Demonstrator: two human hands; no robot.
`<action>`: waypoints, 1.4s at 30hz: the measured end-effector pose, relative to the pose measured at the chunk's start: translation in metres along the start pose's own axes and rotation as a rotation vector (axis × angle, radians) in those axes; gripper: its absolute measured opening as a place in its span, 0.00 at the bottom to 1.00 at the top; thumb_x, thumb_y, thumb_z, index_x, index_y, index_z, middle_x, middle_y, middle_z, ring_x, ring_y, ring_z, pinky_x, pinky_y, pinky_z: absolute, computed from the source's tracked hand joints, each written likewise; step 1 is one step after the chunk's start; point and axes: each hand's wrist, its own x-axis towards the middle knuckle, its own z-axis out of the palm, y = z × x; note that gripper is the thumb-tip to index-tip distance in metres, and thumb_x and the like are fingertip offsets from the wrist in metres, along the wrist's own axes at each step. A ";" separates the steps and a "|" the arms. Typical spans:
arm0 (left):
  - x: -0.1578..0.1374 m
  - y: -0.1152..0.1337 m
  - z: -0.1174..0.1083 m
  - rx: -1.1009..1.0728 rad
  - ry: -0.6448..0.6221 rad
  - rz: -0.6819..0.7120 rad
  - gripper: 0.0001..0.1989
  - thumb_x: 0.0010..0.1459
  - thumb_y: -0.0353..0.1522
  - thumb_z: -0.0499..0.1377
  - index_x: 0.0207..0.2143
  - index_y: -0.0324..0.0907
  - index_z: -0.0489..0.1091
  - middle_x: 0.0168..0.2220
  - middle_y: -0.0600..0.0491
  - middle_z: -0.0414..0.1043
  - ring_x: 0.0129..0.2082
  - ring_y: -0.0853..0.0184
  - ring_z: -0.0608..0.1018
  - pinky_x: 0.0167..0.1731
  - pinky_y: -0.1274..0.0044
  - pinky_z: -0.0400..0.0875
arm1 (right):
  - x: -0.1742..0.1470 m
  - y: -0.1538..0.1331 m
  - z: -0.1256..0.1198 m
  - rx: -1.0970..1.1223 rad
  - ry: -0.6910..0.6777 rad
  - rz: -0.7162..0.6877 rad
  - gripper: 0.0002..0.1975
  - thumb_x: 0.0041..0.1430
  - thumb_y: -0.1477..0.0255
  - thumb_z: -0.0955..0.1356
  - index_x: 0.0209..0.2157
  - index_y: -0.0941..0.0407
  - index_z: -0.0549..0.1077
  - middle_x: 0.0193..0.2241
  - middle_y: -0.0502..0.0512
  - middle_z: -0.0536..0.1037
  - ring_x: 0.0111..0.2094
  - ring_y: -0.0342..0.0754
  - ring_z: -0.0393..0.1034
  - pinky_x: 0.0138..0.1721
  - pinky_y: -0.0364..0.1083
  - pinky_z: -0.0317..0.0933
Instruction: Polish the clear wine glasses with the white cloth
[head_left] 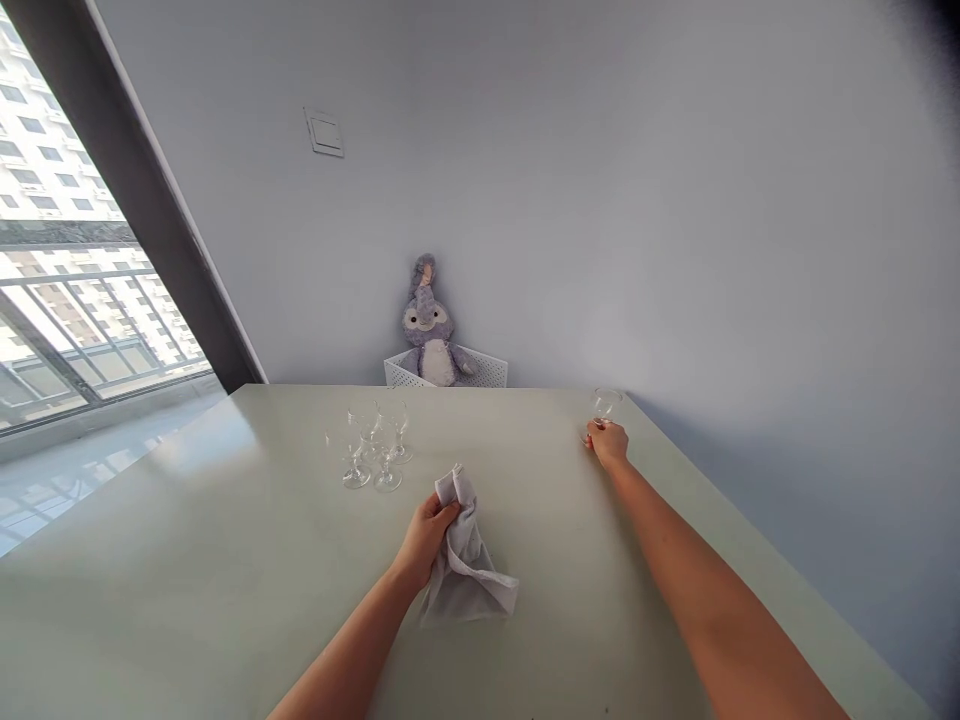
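Note:
My left hand (429, 540) is closed on a light grey cloth (469, 570), which hangs from the fingers over the middle of the table. Far out at the right, near the table's back corner, my right hand (607, 440) is closed around the lower part of a clear stemmed glass (606, 403). The bowl shows above the fingers; whether the base touches the table I cannot tell. Left of the cloth stands a close group of clear stemmed glasses (387, 460), upright on their feet and overlapping in view.
The pale table (225, 590) reaches back to a plain wall (675, 200). Beyond its far edge, a grey plush rabbit (436, 345) sits in a white perforated basket (491, 372). A light switch (325, 133) is on the wall. At the left is a window (82, 330) with a railing outside.

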 end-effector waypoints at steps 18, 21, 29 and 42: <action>-0.006 0.016 0.011 -0.317 -0.113 -0.114 0.07 0.41 0.29 0.61 0.26 0.40 0.65 0.38 0.48 0.74 0.32 0.63 0.76 0.32 0.74 0.69 | -0.198 -0.027 0.024 0.328 -0.744 -0.079 0.17 0.46 0.59 0.72 0.27 0.59 0.74 0.27 0.55 0.76 0.31 0.50 0.71 0.32 0.47 0.62; -0.004 0.016 0.006 -0.294 0.019 -0.084 0.08 0.41 0.27 0.60 0.27 0.39 0.65 0.32 0.49 0.72 0.29 0.66 0.75 0.29 0.76 0.69 | -0.232 -0.033 0.032 0.443 -0.906 0.009 0.19 0.40 0.58 0.74 0.23 0.60 0.72 0.21 0.53 0.73 0.25 0.48 0.68 0.27 0.46 0.60; 0.006 0.031 -0.042 -0.226 0.663 0.221 0.20 0.46 0.25 0.58 0.42 0.48 0.59 0.45 0.54 0.62 0.30 0.79 0.71 0.29 0.85 0.66 | -0.220 -0.047 0.028 0.776 -0.678 0.148 0.17 0.38 0.64 0.74 0.31 0.55 0.69 0.22 0.46 0.70 0.24 0.43 0.64 0.27 0.43 0.60; 0.039 0.047 -0.035 -0.008 0.540 0.300 0.25 0.48 0.34 0.62 0.47 0.48 0.56 0.44 0.53 0.60 0.28 0.78 0.72 0.29 0.81 0.69 | -0.240 -0.039 0.022 0.653 -0.648 0.122 0.12 0.41 0.67 0.69 0.30 0.57 0.67 0.20 0.48 0.68 0.21 0.45 0.63 0.25 0.46 0.60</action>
